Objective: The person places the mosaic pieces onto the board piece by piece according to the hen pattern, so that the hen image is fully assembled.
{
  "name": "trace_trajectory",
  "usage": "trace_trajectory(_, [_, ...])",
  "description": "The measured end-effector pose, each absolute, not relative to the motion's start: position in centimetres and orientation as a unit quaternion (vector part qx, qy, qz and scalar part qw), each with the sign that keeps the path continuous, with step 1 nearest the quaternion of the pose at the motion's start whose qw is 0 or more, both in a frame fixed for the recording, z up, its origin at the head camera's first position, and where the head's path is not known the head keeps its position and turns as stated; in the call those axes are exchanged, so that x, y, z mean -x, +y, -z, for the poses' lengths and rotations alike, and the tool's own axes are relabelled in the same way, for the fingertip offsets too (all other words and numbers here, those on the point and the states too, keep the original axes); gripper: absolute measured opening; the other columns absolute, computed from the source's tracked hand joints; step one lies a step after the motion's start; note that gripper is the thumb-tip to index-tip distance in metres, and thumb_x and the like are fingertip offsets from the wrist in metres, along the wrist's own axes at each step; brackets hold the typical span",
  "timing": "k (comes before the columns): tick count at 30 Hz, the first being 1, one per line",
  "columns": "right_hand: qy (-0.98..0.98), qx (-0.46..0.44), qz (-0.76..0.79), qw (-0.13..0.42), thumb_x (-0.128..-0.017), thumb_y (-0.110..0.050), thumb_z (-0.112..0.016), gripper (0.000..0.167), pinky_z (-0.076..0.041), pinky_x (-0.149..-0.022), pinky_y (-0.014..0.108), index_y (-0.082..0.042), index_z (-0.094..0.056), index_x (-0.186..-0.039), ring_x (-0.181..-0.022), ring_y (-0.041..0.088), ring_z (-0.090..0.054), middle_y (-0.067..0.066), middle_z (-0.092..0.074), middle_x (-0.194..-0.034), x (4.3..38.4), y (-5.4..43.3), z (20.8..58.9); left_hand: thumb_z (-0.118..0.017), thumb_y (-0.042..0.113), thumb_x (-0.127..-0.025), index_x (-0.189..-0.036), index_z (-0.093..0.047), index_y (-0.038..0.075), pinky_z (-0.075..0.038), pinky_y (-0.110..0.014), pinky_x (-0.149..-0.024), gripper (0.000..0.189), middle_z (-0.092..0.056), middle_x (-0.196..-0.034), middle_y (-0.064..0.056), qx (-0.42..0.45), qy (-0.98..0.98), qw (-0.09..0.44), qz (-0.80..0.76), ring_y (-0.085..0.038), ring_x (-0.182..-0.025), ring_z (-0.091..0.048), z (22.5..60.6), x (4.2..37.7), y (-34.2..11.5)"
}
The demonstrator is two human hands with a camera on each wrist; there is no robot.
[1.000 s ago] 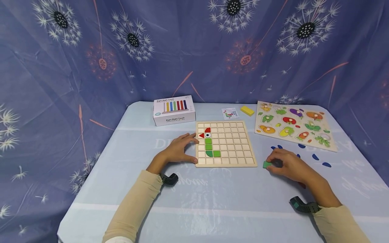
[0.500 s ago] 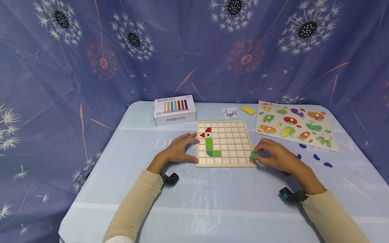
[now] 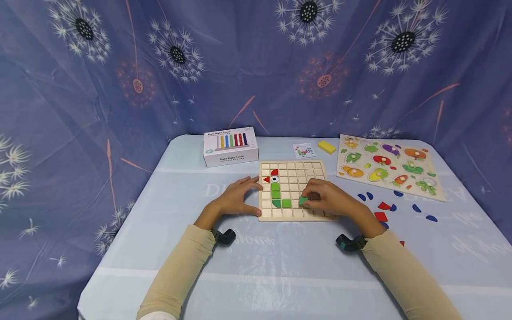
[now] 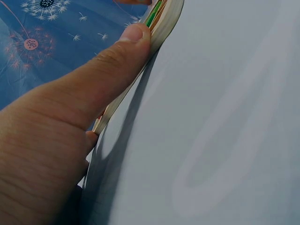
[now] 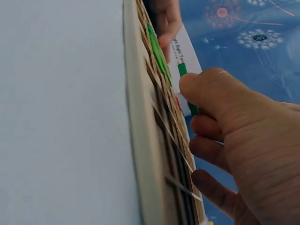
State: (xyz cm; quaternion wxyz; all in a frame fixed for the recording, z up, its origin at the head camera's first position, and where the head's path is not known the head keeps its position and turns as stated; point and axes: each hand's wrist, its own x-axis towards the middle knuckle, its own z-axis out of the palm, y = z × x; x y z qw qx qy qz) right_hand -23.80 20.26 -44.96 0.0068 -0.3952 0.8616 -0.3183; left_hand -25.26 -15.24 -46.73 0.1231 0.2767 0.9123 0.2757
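A wooden grid board (image 3: 292,218) lies on the table. In its left columns are a red quarter-round piece (image 3: 274,172), a red triangle (image 3: 266,180), an eye tile (image 3: 274,179), light green squares (image 3: 275,194) and a dark green quarter-round piece (image 3: 276,203). My left hand (image 3: 236,198) rests at the board's left edge, thumb (image 4: 133,37) and fingers spread and touching it. Above the lower middle cells, my right hand (image 3: 330,198) pinches a dark green tile (image 3: 303,201) between thumb and fingers; the tile is partly hidden. The right wrist view shows it apart from the board.
Blue half-round pieces (image 3: 416,208) and red pieces (image 3: 381,217) lie scattered to the right. Behind stand a white box (image 3: 231,146), a picture card (image 3: 304,150), a yellow block (image 3: 326,147) and a vegetable puzzle board (image 3: 390,165).
My right hand has carried the dark green tile left, from the table beside the board to above its lower middle cells. Red and blue pieces have come into sight. My left hand stays put.
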Motion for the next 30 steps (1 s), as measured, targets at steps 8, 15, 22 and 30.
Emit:
trace_trajectory(8, [0.864,0.406,0.298,0.01,-0.091,-0.021,-0.079,0.015,-0.05,-0.078,0.031,-0.018,-0.075,-0.105,-0.089,0.007,-0.057,-0.009,-0.062,-0.102,24.3,19.1,46.1,-0.083,0.065,-0.071,-0.14,-0.051,0.032,-0.014,-0.056,-0.119,0.084,-0.022,-0.166,0.009,-0.279,0.912,0.119,-0.276,-0.022,-0.153,-0.01,46.8,25.4,-15.3])
trace_trajectory(15, [0.866,0.404,0.294,0.012,-0.092,-0.023,-0.078,0.016,-0.051,-0.083,0.035,-0.02,-0.075,-0.107,-0.094,0.008,-0.059,-0.012,-0.062,-0.104,24.3,18.9,46.0,-0.085,0.062,-0.072,-0.141,-0.052,0.029,-0.013,-0.056,-0.119,0.083,-0.022,-0.166,0.006,-0.283,0.91,0.117,-0.281,-0.024,-0.153,-0.011,46.6,25.4,-15.3])
trace_trajectory(22, [0.868,0.398,0.296,0.015,-0.092,-0.022,-0.078,0.015,-0.048,-0.086,0.037,-0.021,-0.075,-0.108,-0.097,0.01,-0.058,-0.011,-0.063,-0.105,24.2,18.9,45.8,-0.085,0.061,-0.072,-0.141,-0.052,0.028,-0.013,-0.056,-0.119,0.082,-0.023,-0.166,0.005,-0.282,0.909,0.119,-0.284,-0.024,-0.153,-0.011,46.5,25.4,-15.2])
trace_trajectory(30, [0.869,0.389,0.306,0.021,-0.092,-0.02,-0.078,0.018,-0.047,-0.08,0.036,-0.021,-0.076,-0.11,-0.093,0.011,-0.057,-0.01,-0.064,-0.106,24.1,18.8,45.8,-0.086,0.06,-0.072,-0.14,-0.053,0.028,-0.013,-0.057,-0.118,0.082,-0.024,-0.166,0.005,-0.286,0.907,0.114,-0.287,-0.026,-0.153,-0.012,46.5,25.2,-15.3])
